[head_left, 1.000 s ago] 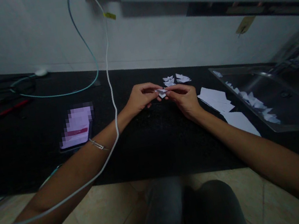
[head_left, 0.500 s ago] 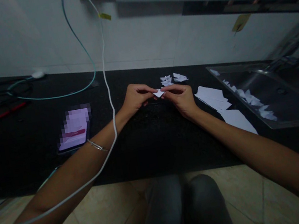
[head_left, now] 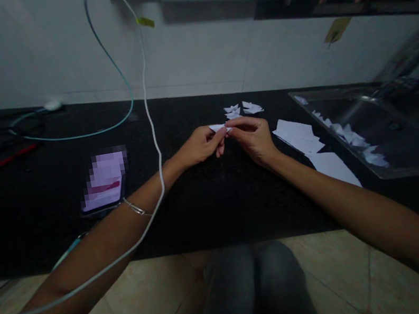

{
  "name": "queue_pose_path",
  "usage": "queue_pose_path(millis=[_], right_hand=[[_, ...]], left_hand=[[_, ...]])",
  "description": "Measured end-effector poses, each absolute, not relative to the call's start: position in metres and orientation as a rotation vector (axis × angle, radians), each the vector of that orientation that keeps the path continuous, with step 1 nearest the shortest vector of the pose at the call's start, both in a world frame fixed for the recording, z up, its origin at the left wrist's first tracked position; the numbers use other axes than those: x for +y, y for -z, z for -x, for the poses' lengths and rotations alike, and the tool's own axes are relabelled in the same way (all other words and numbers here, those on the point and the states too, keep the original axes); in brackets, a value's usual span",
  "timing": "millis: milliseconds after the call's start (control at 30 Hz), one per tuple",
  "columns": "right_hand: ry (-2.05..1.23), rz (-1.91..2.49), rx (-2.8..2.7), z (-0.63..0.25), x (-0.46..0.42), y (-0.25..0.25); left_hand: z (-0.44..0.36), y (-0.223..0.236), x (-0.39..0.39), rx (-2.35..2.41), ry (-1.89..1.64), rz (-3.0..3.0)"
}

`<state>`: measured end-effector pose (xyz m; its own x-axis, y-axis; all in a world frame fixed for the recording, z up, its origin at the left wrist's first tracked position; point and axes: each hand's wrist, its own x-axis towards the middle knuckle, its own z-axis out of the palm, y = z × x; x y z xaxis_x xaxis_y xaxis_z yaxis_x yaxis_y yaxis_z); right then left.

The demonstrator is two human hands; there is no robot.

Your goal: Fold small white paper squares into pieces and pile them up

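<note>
A small folded piece of white paper (head_left: 218, 128) is pinched between my two hands above the dark counter. My left hand (head_left: 202, 144) grips its left and lower side, thumb in front. On its right end close the thumb and fingertips of my right hand (head_left: 253, 136). Just behind the hands lie several small folded paper boats (head_left: 251, 107), partly hidden by my right fingers. To the right of my right hand rests a stack of white paper sheets (head_left: 297, 136), with another white sheet (head_left: 335, 168) nearer to me.
More folded papers (head_left: 351, 137) line the left rim of a metal sink (head_left: 404, 146) at the right. A phone (head_left: 104, 180) lies left of my left forearm. A white cable (head_left: 154, 134) hangs across that forearm. Cords and a red item (head_left: 16, 155) lie far left.
My left hand has shifted slightly lower and turned, its thumb now across the front of the paper. The paper shows a narrower, longer shape. My right hand has barely moved.
</note>
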<state>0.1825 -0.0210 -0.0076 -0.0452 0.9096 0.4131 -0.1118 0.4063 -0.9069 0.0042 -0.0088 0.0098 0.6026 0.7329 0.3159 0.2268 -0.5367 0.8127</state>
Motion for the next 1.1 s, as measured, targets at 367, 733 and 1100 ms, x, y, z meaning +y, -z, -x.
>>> queue_pose_path(millis=[367,733,1100], right_hand=[[-1.055,0.864,-1.528,-0.187,-0.016,0.004],[-1.116,0.914,-1.592,-0.187,-0.016,0.005],[-0.736,1.002,-1.561,-0.185,-0.017,0.005]], left_hand=[[0.006,-0.01,-0.006,0.593,-0.682,-1.955],[0.009,-0.007,-0.004,0.754,-0.712,-2.182],[0.004,-0.003,0.009,0.781,-0.578,-1.719]])
